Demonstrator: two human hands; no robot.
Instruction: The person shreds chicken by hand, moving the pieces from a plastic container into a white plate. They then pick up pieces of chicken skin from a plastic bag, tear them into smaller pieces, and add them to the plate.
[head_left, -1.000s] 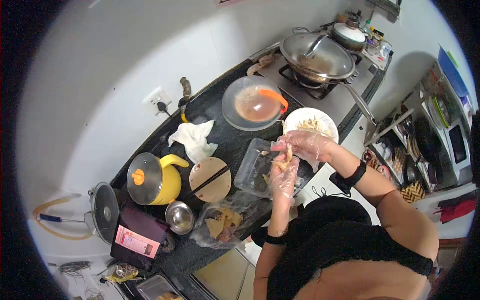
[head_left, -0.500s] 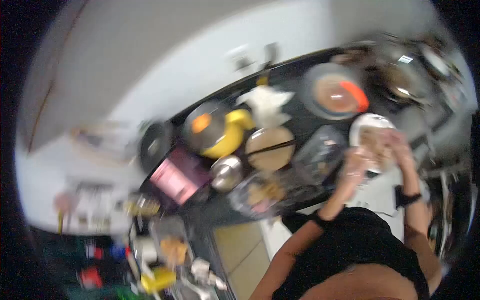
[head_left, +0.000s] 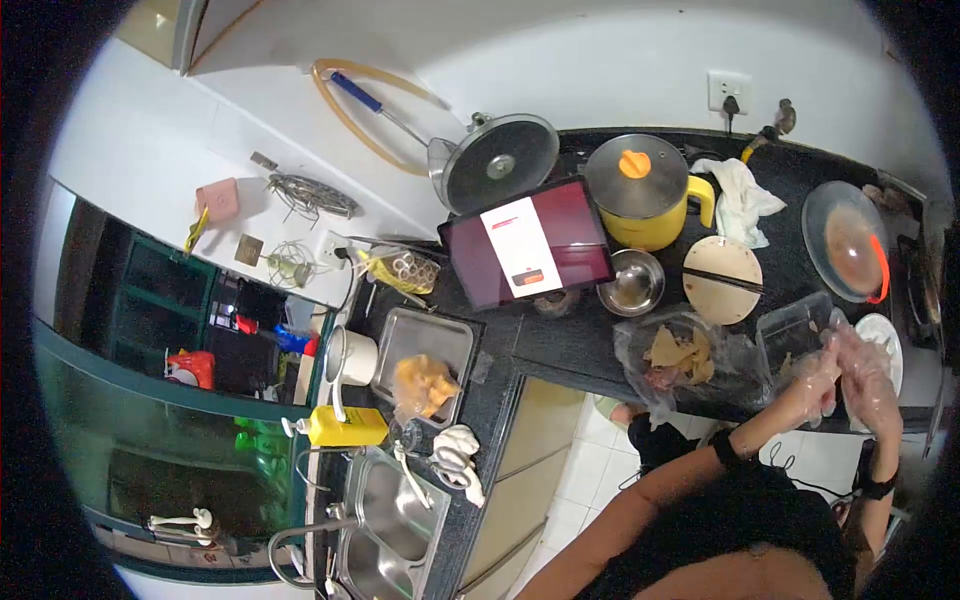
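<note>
My left hand (head_left: 816,385) and my right hand (head_left: 868,388) both wear thin clear plastic gloves. They are close together at the right, fingers drawn in and fingertips meeting above the counter edge. I cannot tell what, if anything, is between the fingers. Just left of the fingertips is a clear plastic container (head_left: 782,335) with small bits inside. Behind my right hand a white plate (head_left: 893,345) shows in part, mostly covered by the hand. A plastic bag (head_left: 640,345) with brownish pieces of food (head_left: 680,350) lies open farther left.
A cutting board (head_left: 722,258) with dark chopsticks, a metal bowl (head_left: 632,283), a yellow pot (head_left: 645,205) and a tablet (head_left: 525,245) line the counter. A lidded glass bowl (head_left: 835,225) stands at the back right. The sink (head_left: 395,510) is at lower left.
The view has swung, so the counter now appears turned and the sink shows fully. My hands have moved from over the white plate to beside the container and come together.
</note>
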